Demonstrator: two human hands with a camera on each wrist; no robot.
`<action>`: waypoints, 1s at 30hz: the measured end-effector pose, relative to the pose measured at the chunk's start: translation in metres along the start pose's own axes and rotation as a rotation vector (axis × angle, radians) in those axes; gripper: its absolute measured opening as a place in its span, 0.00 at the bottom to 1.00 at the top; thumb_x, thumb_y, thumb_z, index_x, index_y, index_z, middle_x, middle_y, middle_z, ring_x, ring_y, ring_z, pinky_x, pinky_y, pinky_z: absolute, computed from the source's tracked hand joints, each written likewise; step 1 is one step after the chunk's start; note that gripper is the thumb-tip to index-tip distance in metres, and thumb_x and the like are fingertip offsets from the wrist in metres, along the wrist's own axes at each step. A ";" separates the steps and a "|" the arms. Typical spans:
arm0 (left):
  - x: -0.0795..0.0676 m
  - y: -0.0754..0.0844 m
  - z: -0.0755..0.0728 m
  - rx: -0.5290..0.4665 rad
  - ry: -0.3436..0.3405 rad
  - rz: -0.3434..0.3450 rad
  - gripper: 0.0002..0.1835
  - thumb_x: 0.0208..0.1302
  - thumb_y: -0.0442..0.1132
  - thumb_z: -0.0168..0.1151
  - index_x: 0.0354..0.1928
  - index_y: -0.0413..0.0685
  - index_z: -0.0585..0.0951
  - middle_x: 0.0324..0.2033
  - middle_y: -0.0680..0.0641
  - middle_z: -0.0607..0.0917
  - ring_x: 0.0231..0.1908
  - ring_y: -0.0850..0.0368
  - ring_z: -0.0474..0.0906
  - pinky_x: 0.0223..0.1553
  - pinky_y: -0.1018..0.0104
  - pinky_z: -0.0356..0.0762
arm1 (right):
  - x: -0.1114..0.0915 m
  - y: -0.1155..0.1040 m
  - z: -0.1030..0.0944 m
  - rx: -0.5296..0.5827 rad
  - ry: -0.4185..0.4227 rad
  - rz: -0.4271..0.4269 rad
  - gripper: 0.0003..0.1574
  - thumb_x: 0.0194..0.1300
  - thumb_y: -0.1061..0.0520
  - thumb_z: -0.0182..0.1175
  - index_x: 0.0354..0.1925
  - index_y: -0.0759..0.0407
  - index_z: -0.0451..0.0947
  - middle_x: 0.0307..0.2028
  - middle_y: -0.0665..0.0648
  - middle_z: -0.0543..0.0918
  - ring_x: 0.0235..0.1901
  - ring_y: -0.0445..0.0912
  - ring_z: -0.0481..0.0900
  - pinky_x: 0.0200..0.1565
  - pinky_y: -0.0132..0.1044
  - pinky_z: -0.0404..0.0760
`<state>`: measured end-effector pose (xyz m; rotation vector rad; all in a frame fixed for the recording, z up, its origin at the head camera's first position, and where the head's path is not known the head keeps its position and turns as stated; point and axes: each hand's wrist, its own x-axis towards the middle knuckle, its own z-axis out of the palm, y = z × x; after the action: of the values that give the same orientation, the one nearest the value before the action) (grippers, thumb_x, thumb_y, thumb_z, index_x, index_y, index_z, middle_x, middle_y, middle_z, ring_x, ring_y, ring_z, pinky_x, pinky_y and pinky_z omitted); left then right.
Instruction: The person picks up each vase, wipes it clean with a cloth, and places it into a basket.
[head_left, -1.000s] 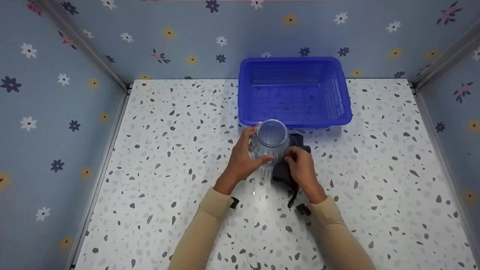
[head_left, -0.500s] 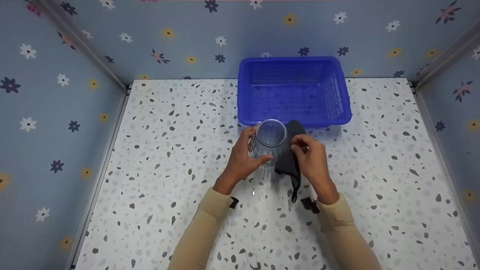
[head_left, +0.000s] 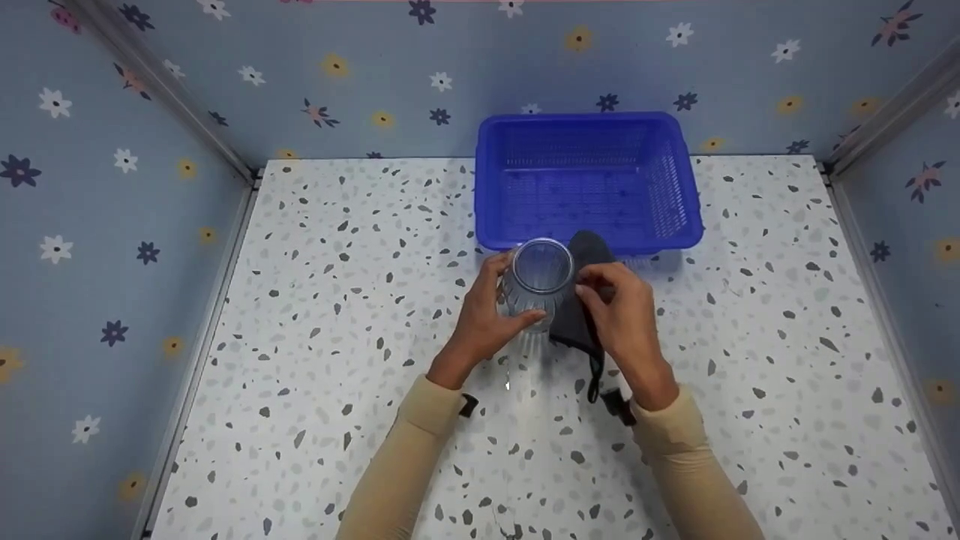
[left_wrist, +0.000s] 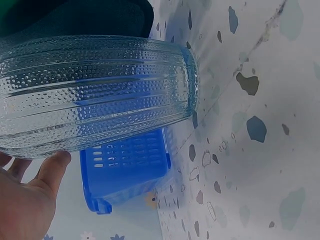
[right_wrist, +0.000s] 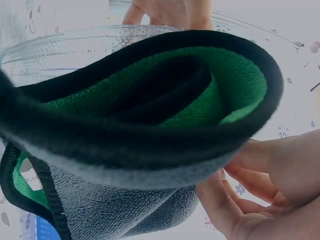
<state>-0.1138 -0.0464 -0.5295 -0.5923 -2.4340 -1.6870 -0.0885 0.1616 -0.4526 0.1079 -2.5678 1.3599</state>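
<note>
L hand (head_left: 487, 311) holds clr glass jar (head_left: 541, 289), R hand (head_left: 624, 315) pinches gry/grn cloth (head_left: 576, 324)

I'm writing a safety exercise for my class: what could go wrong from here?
The glass jar might slip if the left hand loosens its grip. The right hand pinches the grey cloth, whose protruding loop could snag. The blue basket sits close behind, so the jar might knock it.

The jar (left_wrist: 100, 90) is see-through, shiny glass, with ridges and lots of tiny bumps. The cloth (right_wrist: 125, 205) is fuzzy and not shiny. The basket (head_left: 570, 206) is smooth plastic with a little shine. The table (head_left: 322, 315) looks smooth, with a shiny patch.
</note>
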 end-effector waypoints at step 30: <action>-0.001 0.000 -0.001 0.010 -0.025 -0.047 0.49 0.59 0.48 0.82 0.76 0.45 0.64 0.75 0.43 0.68 0.68 0.46 0.72 0.57 0.50 0.81 | -0.016 0.082 0.054 -0.119 -0.138 0.092 0.04 0.67 0.74 0.64 0.40 0.70 0.84 0.36 0.66 0.86 0.39 0.60 0.83 0.44 0.55 0.81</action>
<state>-0.1126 -0.0477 -0.5292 -0.5624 -2.4913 -1.6942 -0.0967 0.1630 -0.5521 0.0658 -2.7934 1.2671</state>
